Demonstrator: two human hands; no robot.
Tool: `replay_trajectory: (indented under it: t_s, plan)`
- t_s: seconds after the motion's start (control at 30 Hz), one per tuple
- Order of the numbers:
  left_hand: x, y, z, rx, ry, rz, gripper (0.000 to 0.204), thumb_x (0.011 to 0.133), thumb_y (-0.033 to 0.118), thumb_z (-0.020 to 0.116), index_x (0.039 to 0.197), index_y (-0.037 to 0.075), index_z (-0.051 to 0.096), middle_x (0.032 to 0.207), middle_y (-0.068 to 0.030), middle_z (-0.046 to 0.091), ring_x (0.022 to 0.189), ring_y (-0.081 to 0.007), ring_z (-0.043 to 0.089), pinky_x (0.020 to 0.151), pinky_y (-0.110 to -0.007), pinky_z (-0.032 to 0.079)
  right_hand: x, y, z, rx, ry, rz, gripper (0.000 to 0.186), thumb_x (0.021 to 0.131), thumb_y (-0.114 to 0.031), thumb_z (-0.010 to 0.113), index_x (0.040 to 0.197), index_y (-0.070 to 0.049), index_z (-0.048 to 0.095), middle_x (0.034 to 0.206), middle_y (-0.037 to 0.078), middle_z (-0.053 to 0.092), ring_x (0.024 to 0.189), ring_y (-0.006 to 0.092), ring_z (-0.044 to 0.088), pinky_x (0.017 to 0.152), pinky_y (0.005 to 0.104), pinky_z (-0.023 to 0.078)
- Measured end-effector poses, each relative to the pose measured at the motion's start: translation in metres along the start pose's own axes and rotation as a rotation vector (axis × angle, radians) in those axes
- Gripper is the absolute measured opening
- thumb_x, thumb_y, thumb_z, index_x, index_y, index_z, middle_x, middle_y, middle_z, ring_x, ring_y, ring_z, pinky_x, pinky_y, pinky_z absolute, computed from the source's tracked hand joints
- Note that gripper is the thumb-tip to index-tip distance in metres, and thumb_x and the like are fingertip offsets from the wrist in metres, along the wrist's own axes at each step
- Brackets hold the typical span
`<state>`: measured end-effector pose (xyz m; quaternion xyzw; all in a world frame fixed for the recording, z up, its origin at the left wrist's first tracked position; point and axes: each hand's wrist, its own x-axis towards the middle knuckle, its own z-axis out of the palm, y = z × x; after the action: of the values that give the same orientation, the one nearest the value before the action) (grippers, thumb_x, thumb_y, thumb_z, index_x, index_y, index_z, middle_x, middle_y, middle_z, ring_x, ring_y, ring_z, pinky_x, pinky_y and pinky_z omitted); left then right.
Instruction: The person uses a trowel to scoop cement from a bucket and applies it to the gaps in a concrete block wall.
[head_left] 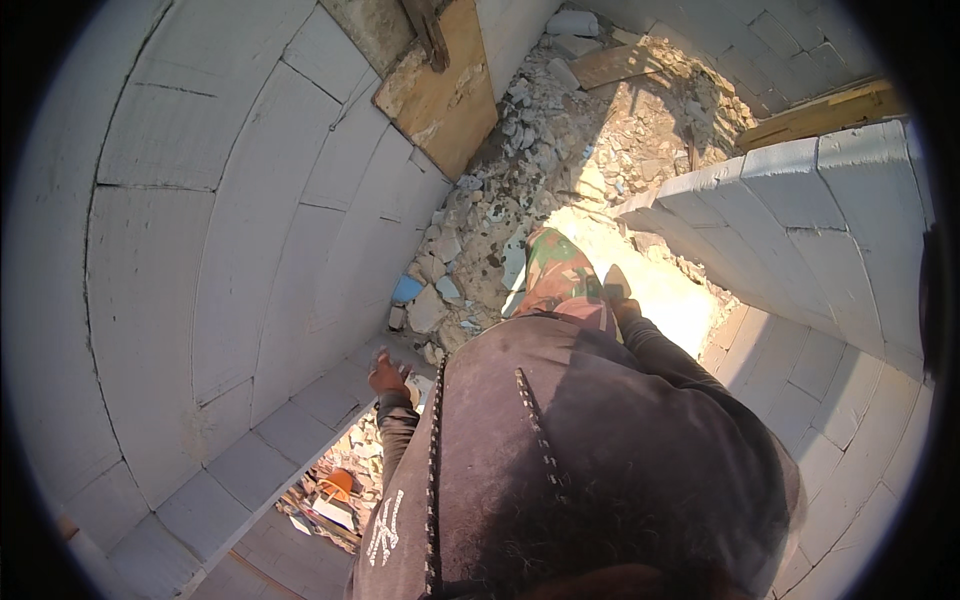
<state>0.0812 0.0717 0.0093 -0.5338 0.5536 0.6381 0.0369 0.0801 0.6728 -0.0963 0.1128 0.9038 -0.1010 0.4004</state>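
My left hand (388, 376) is held out beside the low block ledge (335, 397), its fingers apart and nothing visible in them. Whether it touches the ledge I cannot tell. My right hand (627, 311) is on the other side of my body, closed on a trowel (616, 285). The pointed, dark blade tips away from me over brightly lit ground; its handle is mostly hidden in my grip. Between the hands are my dark hooded top (590, 420) with hanging cords and a camouflage trouser leg (560, 265).
A tall pale block wall (250, 230) rises on the left, with a wooden board (450, 100) against it farther off. Broken rubble (500, 210) covers the ground ahead. Another block wall (790, 190) curves along the right. An orange object (337, 485) lies below the ledge among debris.
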Motion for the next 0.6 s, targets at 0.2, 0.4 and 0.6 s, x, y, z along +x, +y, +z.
replay_trajectory:
  t_s: [0.2,0.4,0.6]
  plan:
    - [-0.111,0.263,0.195,0.568,0.303,1.180,0.075,0.095,0.019,0.073,0.159,0.005,0.037,0.167,-0.0235,0.020,0.154,-0.0384,0.022,0.121,-0.052,0.032,0.046,0.010,-0.065,0.187,0.044,-0.076,0.024,0.095,-0.024,0.065,0.111,-0.008,0.073,0.107,0.017,0.076,0.096,0.0347,0.074,0.081,0.0468,0.058]
    - [-0.111,0.386,0.286,0.871,0.696,1.420,0.121,0.084,0.049,0.080,0.166,0.002,0.005,0.166,-0.0392,-0.001,0.152,-0.0620,-0.008,0.118,-0.076,0.013,0.083,0.014,-0.162,1.355,-0.049,0.432,0.024,0.095,-0.028,0.067,0.091,-0.005,0.064,0.075,0.014,0.064,0.055,0.0272,0.061,0.047,0.0425,0.047]
    - [-0.081,0.387,0.309,0.919,0.864,1.316,0.128,0.084,0.056,0.077,0.166,0.003,-0.005,0.164,-0.0437,-0.010,0.151,-0.0641,-0.014,0.116,-0.078,0.010,0.087,0.039,-0.180,1.383,-0.067,0.363,0.025,0.095,-0.027,0.068,0.089,-0.003,0.064,0.075,0.014,0.064,0.057,0.0281,0.062,0.049,0.0443,0.046]
